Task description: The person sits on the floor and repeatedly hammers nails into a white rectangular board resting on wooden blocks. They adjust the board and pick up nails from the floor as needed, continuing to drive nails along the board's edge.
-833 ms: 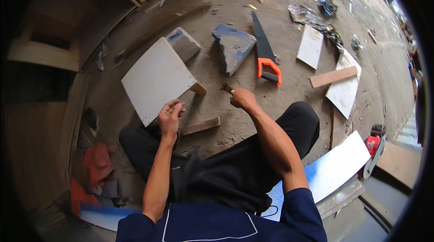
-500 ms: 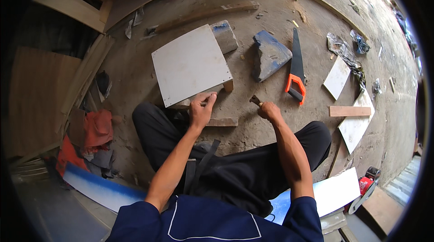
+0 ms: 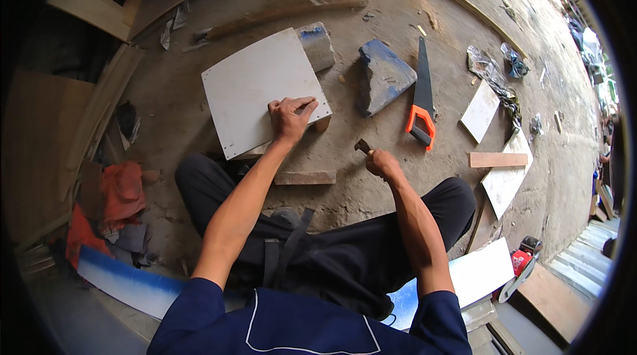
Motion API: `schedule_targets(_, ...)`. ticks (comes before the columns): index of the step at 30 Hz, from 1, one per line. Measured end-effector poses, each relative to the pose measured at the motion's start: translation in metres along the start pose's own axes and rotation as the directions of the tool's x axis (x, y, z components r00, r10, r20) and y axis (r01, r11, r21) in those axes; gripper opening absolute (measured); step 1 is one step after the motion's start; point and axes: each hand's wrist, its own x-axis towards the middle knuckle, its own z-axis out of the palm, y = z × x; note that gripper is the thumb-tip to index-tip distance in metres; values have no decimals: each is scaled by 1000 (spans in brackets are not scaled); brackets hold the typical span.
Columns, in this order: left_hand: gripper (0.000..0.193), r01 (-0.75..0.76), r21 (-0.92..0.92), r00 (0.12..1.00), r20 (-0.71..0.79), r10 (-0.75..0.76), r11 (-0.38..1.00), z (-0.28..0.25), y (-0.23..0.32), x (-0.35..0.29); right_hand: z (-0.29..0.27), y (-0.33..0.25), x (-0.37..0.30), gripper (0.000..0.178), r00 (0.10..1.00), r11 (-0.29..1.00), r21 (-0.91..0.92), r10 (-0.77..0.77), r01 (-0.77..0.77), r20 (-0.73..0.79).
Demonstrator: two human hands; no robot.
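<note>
A white board (image 3: 255, 83) with small dark dots along its edges lies raised off the ground in front of me. Over its right part, my left hand (image 3: 290, 120) has thumb and fingertips pinched together near the right edge; anything between them is too small to name. My right hand (image 3: 383, 164) is wrapped around the handle of a hammer, held above the ground to the right of the board. The hammer's dark head (image 3: 363, 147) points toward the board. A wooden block (image 3: 322, 125) shows under the board's near right corner.
A handsaw (image 3: 423, 99) with an orange handle lies right of a blue-stained concrete chunk (image 3: 386, 77). Another concrete block (image 3: 315, 46) touches the board's far side. Nearer my legs is a short wood piece (image 3: 305, 178). White offcuts (image 3: 480, 111) and a red power tool (image 3: 523, 262) are at right.
My left hand has moved from the board's near edge up onto its top, near the right edge. My right hand still holds the hammer in about the same place. The view has shifted slightly.
</note>
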Motion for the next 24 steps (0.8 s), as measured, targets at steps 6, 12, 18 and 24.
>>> schedule_targets(6,11,-79,-6,997,24,79,997,0,-3,0,-7,-2,-4,30,1000,1000,18,15,-16,25)
schedule_targets(12,11,-113,-5,991,71,113,994,-4,-10,7,-2,1,2,34,999,999,7,34,-34,-9)
schedule_targets(18,12,-151,45,983,110,145,988,-10,-17,12,-6,-1,-2,33,998,995,80,48,-51,46)
schedule_targets(24,10,-175,43,979,109,170,984,-9,-13,13,-2,7,-4,35,999,1000,4,-4,4,-45)
